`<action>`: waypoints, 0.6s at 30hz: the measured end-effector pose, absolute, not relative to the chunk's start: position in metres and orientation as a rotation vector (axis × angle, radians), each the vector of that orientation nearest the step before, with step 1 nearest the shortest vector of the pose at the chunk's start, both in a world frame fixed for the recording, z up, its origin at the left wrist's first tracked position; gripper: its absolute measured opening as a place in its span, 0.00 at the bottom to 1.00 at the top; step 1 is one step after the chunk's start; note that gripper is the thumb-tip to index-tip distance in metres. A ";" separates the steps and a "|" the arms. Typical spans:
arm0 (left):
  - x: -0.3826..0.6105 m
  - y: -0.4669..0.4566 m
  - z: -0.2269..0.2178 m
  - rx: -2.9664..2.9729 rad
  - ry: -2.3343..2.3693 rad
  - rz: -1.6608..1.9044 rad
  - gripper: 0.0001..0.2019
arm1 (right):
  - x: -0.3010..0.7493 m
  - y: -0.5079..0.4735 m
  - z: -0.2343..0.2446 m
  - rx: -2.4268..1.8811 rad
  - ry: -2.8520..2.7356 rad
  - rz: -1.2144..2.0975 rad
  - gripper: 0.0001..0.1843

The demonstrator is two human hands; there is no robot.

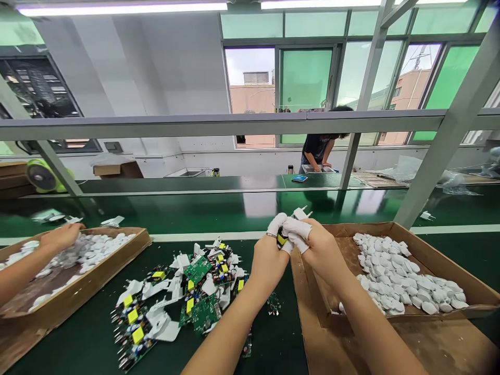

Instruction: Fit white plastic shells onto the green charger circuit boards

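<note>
My left hand (270, 249) and my right hand (312, 240) meet above the green belt, fingertips in white finger cots. Together they pinch a small charger part (282, 238) with a yellow component, and a white plug piece (301, 212) sticks up behind it. Below and left lies a heap of green circuit boards with yellow parts and white plug shells (183, 291). At my right a cardboard box (449, 260) holds several white plastic covers (394, 281).
Another person's hand (62, 235) reaches into a second cardboard tray (117, 260) of white covers at the left. A person stands at the far bench (320, 148) by the windows. Metal frame bars (449, 130) cross above the belt.
</note>
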State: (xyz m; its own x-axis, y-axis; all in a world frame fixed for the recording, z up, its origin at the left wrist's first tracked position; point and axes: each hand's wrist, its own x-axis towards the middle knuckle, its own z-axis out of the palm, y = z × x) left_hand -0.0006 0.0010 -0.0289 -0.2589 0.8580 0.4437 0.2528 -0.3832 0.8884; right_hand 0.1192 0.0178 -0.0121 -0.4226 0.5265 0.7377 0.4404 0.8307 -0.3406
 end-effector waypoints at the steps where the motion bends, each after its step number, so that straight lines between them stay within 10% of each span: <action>1: -0.001 0.003 -0.029 1.475 1.265 1.696 0.20 | 0.120 0.017 -0.011 -0.684 -2.060 0.119 0.15; 18: -0.009 0.011 -0.022 0.741 0.729 1.727 0.16 | 0.105 0.027 -0.031 -0.604 -1.902 -0.348 0.30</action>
State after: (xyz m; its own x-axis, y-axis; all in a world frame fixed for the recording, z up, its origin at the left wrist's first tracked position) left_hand -0.0088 0.0114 -0.0223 -0.2373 0.9635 0.1239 -0.5832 -0.2433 0.7751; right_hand 0.1052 0.0272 -0.0309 -0.3114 0.2484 0.9172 0.5570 0.8297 -0.0356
